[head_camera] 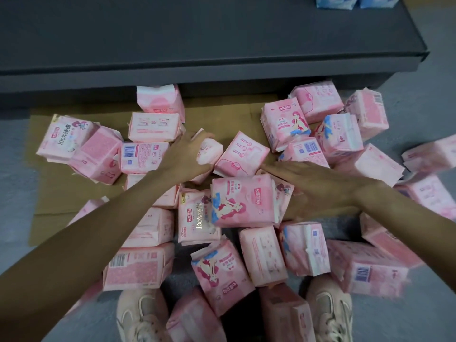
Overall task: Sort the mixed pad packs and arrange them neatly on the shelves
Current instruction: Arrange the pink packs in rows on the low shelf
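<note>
Pale pink shoes (145, 314) frame the bottom of the head view, 1 on each side of a pink pack (223, 275) printed with a red-haired cartoon figure. Both bare forearms reach forward over a loose heap of pink pad packs spread across flattened cardboard (61, 183) and grey floor (14, 193).

At the middle of the heap, the left hand (187, 156) curls its fingers round a small pale pack (209, 151) and grips it, the pack tilted among its neighbours. To its right, the right hand (313, 183) lies flat with fingers straight, holding nothing, its palm against the edge of a large cartoon pack (243, 201); whether it presses or only touches cannot be told.

Beyond the heap runs a dark shelf (197, 45), its top bare except for 2 blue packs (355, 1) at the far right corner. No pink pack stands on it, so the sorting looks barely begun.

These packs appear light and soft, thin printed film over a squashy filling, and likely a little slippery. A grasp across the 2 broad faces, or thumb on 1 long side and fingers on the other, should hold them best; the crimped end seams would probably crumple. Several designs lie mixed, some face down with barcodes up, so turning packs over may be needed to tell kinds apart.
</note>
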`<state>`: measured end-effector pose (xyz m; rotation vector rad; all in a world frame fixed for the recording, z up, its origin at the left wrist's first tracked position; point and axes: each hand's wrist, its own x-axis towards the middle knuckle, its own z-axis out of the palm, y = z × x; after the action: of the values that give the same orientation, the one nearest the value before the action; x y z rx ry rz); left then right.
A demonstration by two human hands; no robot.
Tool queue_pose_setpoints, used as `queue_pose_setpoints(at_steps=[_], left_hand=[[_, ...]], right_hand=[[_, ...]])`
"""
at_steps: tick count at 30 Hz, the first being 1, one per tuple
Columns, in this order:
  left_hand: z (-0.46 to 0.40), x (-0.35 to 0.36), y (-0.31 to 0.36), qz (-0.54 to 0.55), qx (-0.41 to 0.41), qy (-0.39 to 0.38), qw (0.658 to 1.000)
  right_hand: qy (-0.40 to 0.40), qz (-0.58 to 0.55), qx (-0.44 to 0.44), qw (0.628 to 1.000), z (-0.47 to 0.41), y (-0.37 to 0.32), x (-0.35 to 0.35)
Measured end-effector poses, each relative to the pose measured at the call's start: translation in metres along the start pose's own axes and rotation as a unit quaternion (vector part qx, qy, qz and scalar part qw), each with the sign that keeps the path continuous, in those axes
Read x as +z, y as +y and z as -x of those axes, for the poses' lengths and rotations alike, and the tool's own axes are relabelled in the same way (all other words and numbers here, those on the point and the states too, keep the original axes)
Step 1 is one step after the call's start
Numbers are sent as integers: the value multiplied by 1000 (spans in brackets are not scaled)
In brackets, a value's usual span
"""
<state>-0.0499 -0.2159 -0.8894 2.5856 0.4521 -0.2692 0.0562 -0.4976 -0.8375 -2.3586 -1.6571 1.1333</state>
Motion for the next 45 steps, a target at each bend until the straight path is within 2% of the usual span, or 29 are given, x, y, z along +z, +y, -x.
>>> queue_pose_setpoints(at_steps=[3, 7, 10, 13, 16, 19, 21, 22, 24, 25, 26, 31, 36, 38, 41, 45], left_hand=[[7, -7, 3, 6, 19, 45, 999], [6, -23, 9, 3, 41, 103, 994], [0, -31, 8, 10, 29, 121, 992], [-2, -32, 5, 26, 30, 132, 990], [-3, -32, 1, 40, 24, 145, 988], [-2, -29, 0, 24, 21, 131, 991], [0, -23, 1, 14, 28, 108, 994], [2, -21, 2, 15, 31, 97, 995], [4, -14, 2, 38, 19, 78, 996], [4, -11, 2, 56, 9, 66, 996], [3, -9, 1, 73, -1, 55, 996], [1, -6, -4, 91, -23, 22, 995], [4, -2, -5, 79, -8, 17, 997], [7, 1, -2, 68, -9, 9, 998], [9, 1, -1, 77, -25, 3, 997], [6, -9, -12, 110, 48, -37, 992]], right_hand=[[51, 24, -17, 998, 1, 0, 5], [79, 26, -35, 996, -13, -35, 23], [200, 66, -52, 976, -32, -46, 19], [261, 15, -25, 965, -51, -30, 2], [302, 39, 28, 952, -70, -3, -2], [293, 58, 70, 952, -69, 10, 10], [258, 65, -8, 964, -57, 13, 19], [209, 63, -47, 975, -49, 14, 24], [65, 85, -62, 992, -41, 18, 31], [19, 128, -52, 990, -41, 21, 33], [13, 169, -53, 984, -43, 21, 33], [110, 327, -96, 934, -57, 14, 24], [221, 307, -13, 926, -49, 5, 24], [201, 306, 4, 930, -47, 3, 26], [152, 315, -36, 936, -44, 1, 38], [197, 236, -43, 951, -35, 0, 38]])
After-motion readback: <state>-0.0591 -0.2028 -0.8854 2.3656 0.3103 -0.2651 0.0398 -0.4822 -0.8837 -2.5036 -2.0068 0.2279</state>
